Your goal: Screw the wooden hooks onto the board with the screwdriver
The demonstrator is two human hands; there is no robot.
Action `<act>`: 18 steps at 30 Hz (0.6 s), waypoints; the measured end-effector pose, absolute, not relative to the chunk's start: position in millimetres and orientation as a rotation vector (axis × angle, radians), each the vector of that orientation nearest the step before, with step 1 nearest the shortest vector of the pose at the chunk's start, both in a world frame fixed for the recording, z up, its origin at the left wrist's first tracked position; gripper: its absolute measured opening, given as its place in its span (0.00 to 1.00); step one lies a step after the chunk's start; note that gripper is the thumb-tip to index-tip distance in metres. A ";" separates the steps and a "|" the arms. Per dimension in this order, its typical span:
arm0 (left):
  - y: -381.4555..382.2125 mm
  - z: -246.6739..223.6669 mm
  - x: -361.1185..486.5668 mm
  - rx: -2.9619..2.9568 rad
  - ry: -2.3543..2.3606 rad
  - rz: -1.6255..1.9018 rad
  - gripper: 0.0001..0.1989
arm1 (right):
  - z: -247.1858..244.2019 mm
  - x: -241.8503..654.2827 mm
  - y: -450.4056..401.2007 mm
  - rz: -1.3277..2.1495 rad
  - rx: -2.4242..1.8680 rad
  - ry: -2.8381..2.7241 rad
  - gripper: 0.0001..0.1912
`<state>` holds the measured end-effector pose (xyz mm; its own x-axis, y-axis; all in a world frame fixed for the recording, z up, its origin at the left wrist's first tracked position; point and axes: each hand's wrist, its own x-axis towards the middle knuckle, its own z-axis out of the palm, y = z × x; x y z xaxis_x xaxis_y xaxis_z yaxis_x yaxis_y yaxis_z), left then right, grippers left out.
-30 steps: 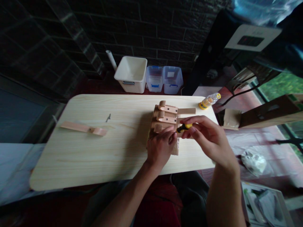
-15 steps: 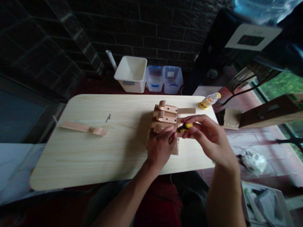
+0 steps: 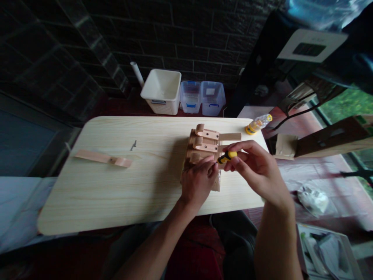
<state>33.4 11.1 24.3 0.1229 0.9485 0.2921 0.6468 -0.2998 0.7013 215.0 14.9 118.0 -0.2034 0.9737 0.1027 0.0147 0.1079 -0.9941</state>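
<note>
The screwdriver (image 3: 228, 156) is yellow and black, the counter (image 3: 125, 194) pale cream with streaky tan grain. From the counter's middle, a pinkish-tan strip (image 3: 94, 156) lies at nine o'clock, a cream bin (image 3: 164, 85) at twelve, and a clear bottle (image 3: 262, 122) with yellow ends at two.

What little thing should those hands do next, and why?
Probably give the screwdriver a small turn. The right hand grips it, its tip points in beside the left hand's fingers at the wooden block, and the two farther strips each show two dark screw heads.
</note>
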 end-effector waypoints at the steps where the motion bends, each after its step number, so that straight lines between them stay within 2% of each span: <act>1: 11.2 24.4 33.3 2.002 1.546 1.003 0.07 | 118.0 215.0 14.6 1.251 -1.055 -1.425 0.10; 18: 10.8 24.6 32.5 2.004 1.553 0.993 0.08 | 119.7 213.7 15.2 1.228 -1.074 -1.407 0.08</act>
